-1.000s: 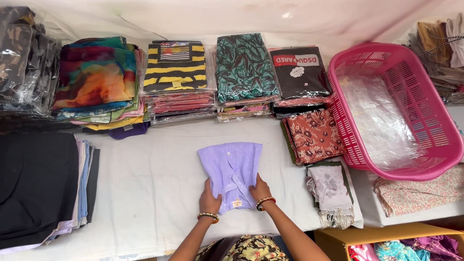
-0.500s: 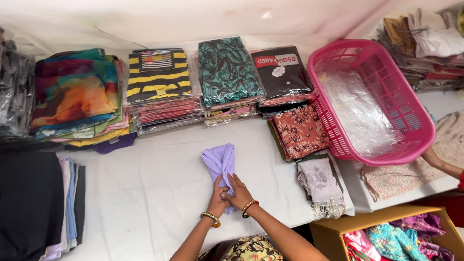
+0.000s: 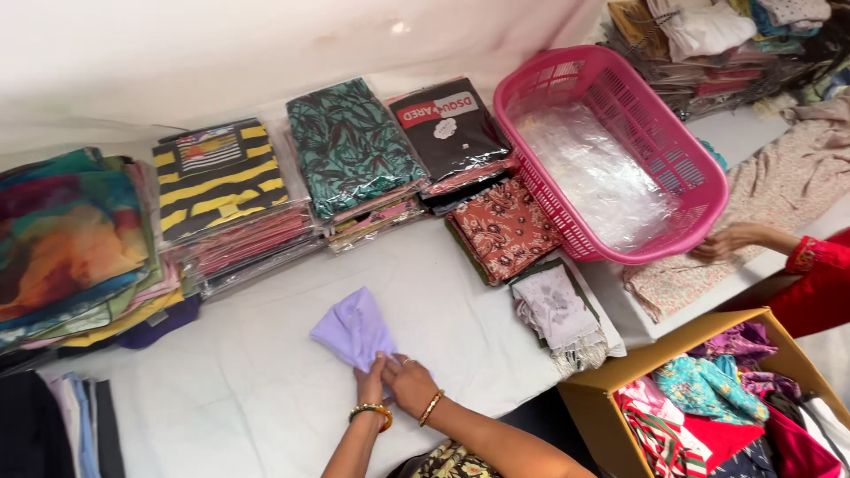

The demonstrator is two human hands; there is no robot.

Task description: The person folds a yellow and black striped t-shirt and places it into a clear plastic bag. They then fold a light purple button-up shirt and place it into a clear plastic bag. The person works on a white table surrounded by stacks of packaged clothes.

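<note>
A folded lilac garment (image 3: 354, 327) lies on the white table (image 3: 257, 389) just in front of me. My left hand (image 3: 370, 382) and my right hand (image 3: 409, 381) sit side by side on its near corner, fingers pressing the cloth flat. Both wrists wear gold bangles. The garment is a narrow bundle, angled up to the left.
Stacks of bagged folded clothes (image 3: 354, 155) line the back of the table. A pink plastic basket (image 3: 611, 150) with clear bags stands at the right. Another person's hand (image 3: 730, 239) in a red sleeve reaches near it. An open cardboard box (image 3: 699, 398) of colourful clothes sits lower right.
The lilac garment went from a wide flat piece to a narrow folded bundle. My hands came together on its near end. The view swung right, showing the box and another person's hand.
</note>
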